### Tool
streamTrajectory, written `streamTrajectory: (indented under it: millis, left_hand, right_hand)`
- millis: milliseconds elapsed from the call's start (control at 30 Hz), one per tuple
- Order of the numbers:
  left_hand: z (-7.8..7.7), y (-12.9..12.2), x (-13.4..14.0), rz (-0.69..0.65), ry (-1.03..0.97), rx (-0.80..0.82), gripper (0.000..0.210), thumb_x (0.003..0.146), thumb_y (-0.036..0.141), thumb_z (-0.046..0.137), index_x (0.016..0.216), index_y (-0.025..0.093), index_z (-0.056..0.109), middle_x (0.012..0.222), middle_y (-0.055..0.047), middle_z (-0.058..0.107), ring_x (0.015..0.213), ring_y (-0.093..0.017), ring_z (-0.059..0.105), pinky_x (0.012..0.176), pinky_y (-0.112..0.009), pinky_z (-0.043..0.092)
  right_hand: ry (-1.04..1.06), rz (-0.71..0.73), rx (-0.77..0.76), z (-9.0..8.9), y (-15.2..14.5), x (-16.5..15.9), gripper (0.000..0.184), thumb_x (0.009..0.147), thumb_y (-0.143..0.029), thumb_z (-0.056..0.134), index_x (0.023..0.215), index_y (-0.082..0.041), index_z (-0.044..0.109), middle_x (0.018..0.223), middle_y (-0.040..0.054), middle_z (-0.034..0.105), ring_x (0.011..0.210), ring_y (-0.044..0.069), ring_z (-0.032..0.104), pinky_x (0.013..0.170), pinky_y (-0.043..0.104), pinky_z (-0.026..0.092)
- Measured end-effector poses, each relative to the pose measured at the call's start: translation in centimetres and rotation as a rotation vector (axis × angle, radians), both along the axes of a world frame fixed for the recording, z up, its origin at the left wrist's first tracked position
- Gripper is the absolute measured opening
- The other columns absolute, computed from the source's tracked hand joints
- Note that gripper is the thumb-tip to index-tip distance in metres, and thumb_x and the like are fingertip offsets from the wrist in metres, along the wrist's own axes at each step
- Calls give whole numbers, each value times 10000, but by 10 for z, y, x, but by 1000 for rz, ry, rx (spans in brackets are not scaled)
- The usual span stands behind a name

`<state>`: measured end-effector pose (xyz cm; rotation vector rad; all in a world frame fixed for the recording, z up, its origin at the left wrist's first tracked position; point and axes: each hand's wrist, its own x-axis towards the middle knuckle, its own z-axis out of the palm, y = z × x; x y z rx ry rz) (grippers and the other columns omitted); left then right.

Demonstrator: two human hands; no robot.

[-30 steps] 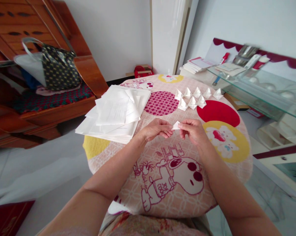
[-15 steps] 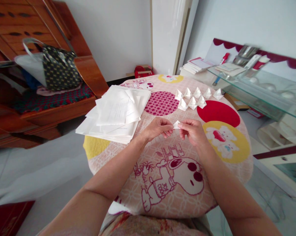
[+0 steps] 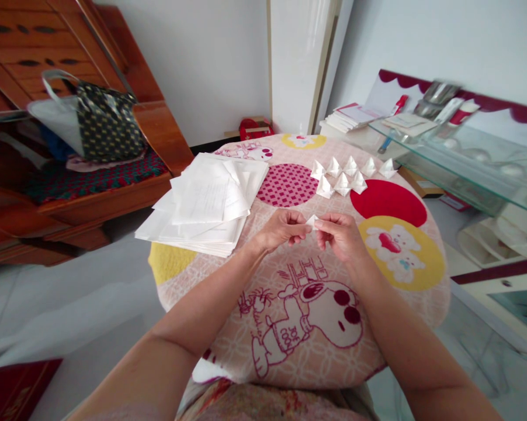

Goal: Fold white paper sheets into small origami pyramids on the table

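Between my two hands is a small piece of folded white paper [image 3: 312,221], its pointed tip showing above the fingers. My left hand [image 3: 285,227] pinches its left side between thumb and fingers. On the other side, my right hand [image 3: 339,231] grips it the same way; the fingers hide most of the paper. Beyond the hands, several small folded paper boats [image 3: 343,183] stand in two rows on the table. To the left lies a fanned stack of white paper sheets [image 3: 202,199], some with faint print.
A patterned tablecloth [image 3: 290,316] covers the round table. At the right is a glass shelf [image 3: 474,158] with a cup and metal containers. A wooden bench [image 3: 158,134] with a dotted bag [image 3: 108,120] stands at the left. A red bag [image 3: 251,128] sits behind the table.
Both hands have shifted only slightly, drawing a little closer together around the folded paper. The boats and the paper stack stay where they were.
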<state>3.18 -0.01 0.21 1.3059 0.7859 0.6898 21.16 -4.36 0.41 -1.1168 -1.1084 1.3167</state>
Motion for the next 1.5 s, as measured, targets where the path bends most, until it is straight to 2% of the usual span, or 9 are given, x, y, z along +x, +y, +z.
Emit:
streamTrajectory:
  millis: [167,367,567,733,933,1100,1200,1367,1500]
  left_hand:
    - [-3,3,-3,-73,-2,2,343,751,411,831,709,121,653,632,-4,653,506,-60,567,464,-173,408]
    - [-3,2,-2,1,24,52,341,738,401,826,671,136,623,552,31,592,448,-48,515,410,-157,343]
    - [1,1,-2,14,22,-15,471,632,526,892,671,131,640,521,40,567,406,-38,453,365,-156,274]
    - [-1,3,-4,60,73,-42,453,643,501,896,668,131,636,519,38,567,406,-42,454,371,-157,271]
    - [-9,6,-5,30,40,-10,467,734,567,798,679,125,658,564,-5,615,454,-77,538,419,-181,370]
    - [-11,6,-4,13,9,34,510,714,624,789,690,152,598,589,15,604,469,-76,526,456,-188,393]
    - [-10,6,-4,66,33,108,486,778,597,743,665,177,527,558,45,551,444,-62,462,457,-190,351]
    - [-12,7,-2,154,266,420,347,883,401,653,640,180,541,550,35,541,514,-80,484,511,-194,335]
    - [-18,6,0,102,271,458,413,920,490,579,654,177,549,547,26,540,524,-95,482,517,-209,337]
  right_hand:
    - [-34,18,28,-3,0,1,301,714,-408,803,595,-194,628,534,-6,623,414,97,506,391,232,418]
    - [-155,94,55,-2,-1,3,366,811,-485,745,622,-195,625,515,-12,604,404,98,497,401,232,387]
    - [-201,16,67,-2,-1,2,393,775,-488,746,570,-210,560,419,-56,475,360,74,361,378,231,265]
    - [-190,74,53,-6,1,2,370,806,-500,711,618,-202,599,458,-44,520,391,89,421,402,230,313]
    - [-203,130,51,-5,3,8,326,782,-460,705,616,-197,609,443,-50,507,377,92,423,397,230,305]
    - [-183,178,49,-9,2,2,303,770,-418,707,596,-201,587,429,-55,505,363,86,409,399,223,295]
    - [-141,172,50,-11,1,-3,330,788,-453,698,606,-197,596,450,-43,534,374,95,444,411,228,334]
    - [-168,195,35,-16,4,-4,360,788,-464,702,585,-185,598,520,-7,603,426,108,526,449,235,405]
    - [-180,153,21,-20,7,0,337,759,-426,685,544,-200,556,457,-31,545,380,95,465,417,230,348]
